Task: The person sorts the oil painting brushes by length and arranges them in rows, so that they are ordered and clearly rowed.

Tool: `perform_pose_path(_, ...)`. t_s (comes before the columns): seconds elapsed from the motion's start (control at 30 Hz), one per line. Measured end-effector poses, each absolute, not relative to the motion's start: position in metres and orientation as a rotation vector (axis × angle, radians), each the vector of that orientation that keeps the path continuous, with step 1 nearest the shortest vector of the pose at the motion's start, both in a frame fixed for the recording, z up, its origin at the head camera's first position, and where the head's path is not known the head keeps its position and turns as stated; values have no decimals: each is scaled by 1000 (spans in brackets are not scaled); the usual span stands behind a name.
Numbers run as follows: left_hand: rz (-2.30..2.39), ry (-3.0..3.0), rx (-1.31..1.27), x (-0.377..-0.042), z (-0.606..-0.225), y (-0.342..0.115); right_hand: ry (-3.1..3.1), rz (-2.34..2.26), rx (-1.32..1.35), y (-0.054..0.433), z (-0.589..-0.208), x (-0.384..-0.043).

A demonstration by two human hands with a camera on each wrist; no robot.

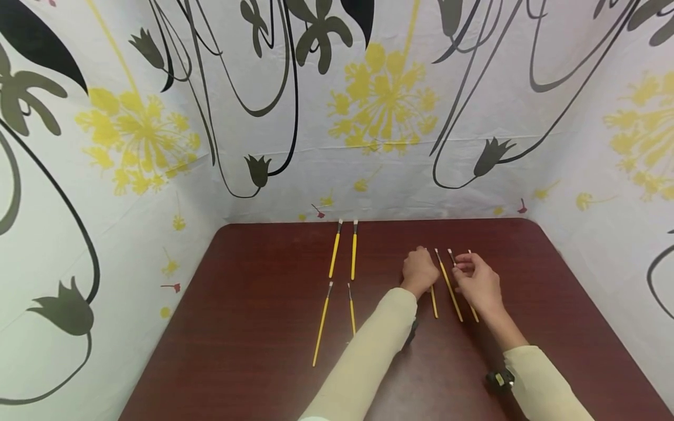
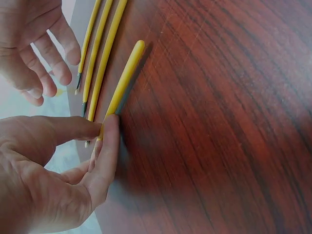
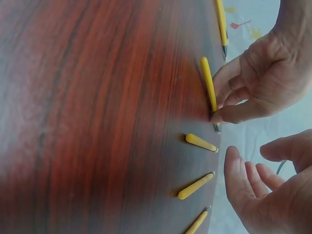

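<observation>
My left hand (image 1: pixel 420 272) pinches a yellow-handled paintbrush (image 2: pixel 127 73) between thumb and fingers, low over the dark red-brown table. Its bristle end is mostly hidden by that hand in the left wrist view, while the handle end points away from the fingers. To the right, my right hand (image 1: pixel 480 285) hovers with loosely bent fingers apart, holding nothing. Beneath and beside it lie several more paintbrushes, one of them a slanted paintbrush (image 1: pixel 450 285) between the two hands. The right wrist view shows the right palm (image 3: pixel 268 204) beside the handle of another paintbrush (image 3: pixel 196 186).
Left of the hands, two paintbrushes lie further back, including a back paintbrush (image 1: pixel 354 251). Two more lie nearer, with a front paintbrush (image 1: pixel 322 324) leftmost and its neighbour partly behind the left sleeve. A flower-patterned white cloth (image 1: pixel 316 134) surrounds the table (image 1: pixel 237 304).
</observation>
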State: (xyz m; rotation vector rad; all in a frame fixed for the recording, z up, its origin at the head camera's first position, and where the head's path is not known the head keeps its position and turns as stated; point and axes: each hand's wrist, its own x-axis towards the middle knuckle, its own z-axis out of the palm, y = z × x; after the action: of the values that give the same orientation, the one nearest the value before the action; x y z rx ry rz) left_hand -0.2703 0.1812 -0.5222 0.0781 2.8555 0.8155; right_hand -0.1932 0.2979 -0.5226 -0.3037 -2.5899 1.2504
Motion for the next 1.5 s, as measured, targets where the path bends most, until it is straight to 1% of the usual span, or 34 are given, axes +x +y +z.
perform_pose_path(0.1, 930, 2807, 45, -273, -528, 179, -2586, 1253, -297, 297, -524, -193)
perform_pose_path(0.23, 1208, 2625, -18, -276, -530, 172, -2587, 1256, -294, 296, -524, -192)
perform_pose_path(0.43, 1583, 2294, -53, -268, -515, 155, -2595, 1268, -294, 297, -524, -191)
perform_pose_path(0.57, 1764, 2127, -29, -261, -506, 142, -2601, 1269, -293, 297, -525, -191)
perform_pose_path(0.93, 1947, 1854, 103, -254, -497, 88, -2649, 1313, -223, 301, -524, -199)
perform_pose_path(1.17, 2049, 1716, 115, -246, -485, 68, -2777, 1102, -197, 297, -524, -206)
perform_pose_path(1.33, 2036, 1723, 145, -236, -478, 57, -2907, 896, -196, 293, -523, -209)
perform_pose_path(1.5, 2022, 1732, 160, -225, -475, 45, -2975, 801, -208, 286, -520, -214)
